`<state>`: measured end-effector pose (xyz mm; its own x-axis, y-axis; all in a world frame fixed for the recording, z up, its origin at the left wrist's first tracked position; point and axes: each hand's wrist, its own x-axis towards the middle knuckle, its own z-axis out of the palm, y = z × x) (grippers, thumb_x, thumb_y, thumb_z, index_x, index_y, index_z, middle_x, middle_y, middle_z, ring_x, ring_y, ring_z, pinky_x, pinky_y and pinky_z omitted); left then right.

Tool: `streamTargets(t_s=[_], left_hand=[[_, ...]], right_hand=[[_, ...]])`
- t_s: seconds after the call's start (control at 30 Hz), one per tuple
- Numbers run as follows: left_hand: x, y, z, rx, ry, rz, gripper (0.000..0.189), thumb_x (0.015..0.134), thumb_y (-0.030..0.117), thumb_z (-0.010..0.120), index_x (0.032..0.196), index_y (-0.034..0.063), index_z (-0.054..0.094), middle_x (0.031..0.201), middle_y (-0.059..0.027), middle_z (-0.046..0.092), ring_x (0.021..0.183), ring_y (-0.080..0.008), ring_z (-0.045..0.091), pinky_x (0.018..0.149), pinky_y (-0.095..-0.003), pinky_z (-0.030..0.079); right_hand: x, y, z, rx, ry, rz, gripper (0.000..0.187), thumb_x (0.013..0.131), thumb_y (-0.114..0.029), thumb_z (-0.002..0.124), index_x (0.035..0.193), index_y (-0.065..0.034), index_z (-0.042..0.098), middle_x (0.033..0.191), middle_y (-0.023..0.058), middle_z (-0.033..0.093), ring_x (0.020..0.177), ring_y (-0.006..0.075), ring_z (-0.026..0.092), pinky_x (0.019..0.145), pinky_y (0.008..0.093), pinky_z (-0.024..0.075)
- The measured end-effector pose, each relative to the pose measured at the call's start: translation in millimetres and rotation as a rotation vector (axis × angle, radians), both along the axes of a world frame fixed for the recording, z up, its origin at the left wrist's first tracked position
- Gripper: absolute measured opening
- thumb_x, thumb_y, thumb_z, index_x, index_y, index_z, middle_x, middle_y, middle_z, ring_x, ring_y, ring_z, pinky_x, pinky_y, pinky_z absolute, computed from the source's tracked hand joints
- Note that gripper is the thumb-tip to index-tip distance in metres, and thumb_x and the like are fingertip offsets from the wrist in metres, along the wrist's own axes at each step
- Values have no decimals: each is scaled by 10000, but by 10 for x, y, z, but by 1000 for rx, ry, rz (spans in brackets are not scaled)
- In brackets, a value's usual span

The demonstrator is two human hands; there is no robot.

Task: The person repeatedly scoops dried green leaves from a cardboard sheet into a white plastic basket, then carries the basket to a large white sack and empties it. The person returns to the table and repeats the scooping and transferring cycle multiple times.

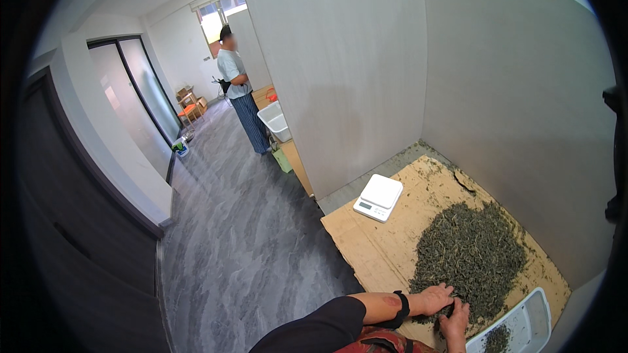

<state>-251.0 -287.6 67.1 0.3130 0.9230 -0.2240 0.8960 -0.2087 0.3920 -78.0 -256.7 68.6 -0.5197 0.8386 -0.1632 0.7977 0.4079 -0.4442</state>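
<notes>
A heap of dried tea-like leaves (468,255) lies on a flattened cardboard sheet (373,250). At the heap's near edge, my left hand (434,299), with a black band at the wrist, rests palm partly up against the leaves. My right hand (456,321) is beside it, with its fingertips close to the left palm; whether either hand pinches any leaves is hidden. A white plastic tray (537,314) with a small pile of leaves (497,338) stands right of my right hand. Farther back on the cardboard sits a white digital kitchen scale (380,196).
Grey partition panels (343,73) border the work surface behind and to the right. Beyond the panel, a person (233,68) stands at another table, near a white plastic bin (277,122) and a green bag (281,159). An orange-seated chair (189,109) stands at the far wall.
</notes>
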Motion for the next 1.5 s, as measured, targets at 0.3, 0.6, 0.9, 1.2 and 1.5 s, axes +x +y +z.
streamTargets(t_s=[0.3,0.6,0.9,1.2,1.5], left_hand=[[-17,32,-41,48,-97,45,429,804,113,628,1232,96,634,1279,-195,506,1093,-397,537,914,-431,487],[12,41,62,27,-120,60,351,789,82,650,1140,89,669,1279,-206,504,1096,-395,534,920,-428,482],[75,-55,-18,41,-198,5,331,794,63,640,1124,62,664,1141,-189,515,1034,-389,538,843,-450,490],[-105,212,27,180,-130,115,367,697,100,701,1061,68,678,1063,-168,582,1013,-372,583,880,-440,504],[-254,724,245,186,-93,192,386,788,92,672,1171,141,658,1111,-126,592,1032,-370,585,874,-449,528]], right_hand=[[7,13,-87,-2,88,-22,728,589,-90,819,1264,-60,549,1187,270,528,1109,450,534,950,473,462],[11,2,-32,-66,119,-59,699,586,-93,820,1244,-63,584,1120,229,556,1082,437,560,948,463,481],[186,-135,-218,-73,197,-104,190,641,-19,700,817,2,630,873,201,565,866,380,571,783,452,477],[-79,220,-103,198,480,-44,80,778,-56,627,719,-9,599,745,191,569,721,401,575,662,457,468],[279,924,540,38,576,-324,54,735,18,626,765,-27,631,836,124,582,852,300,613,767,360,482]])
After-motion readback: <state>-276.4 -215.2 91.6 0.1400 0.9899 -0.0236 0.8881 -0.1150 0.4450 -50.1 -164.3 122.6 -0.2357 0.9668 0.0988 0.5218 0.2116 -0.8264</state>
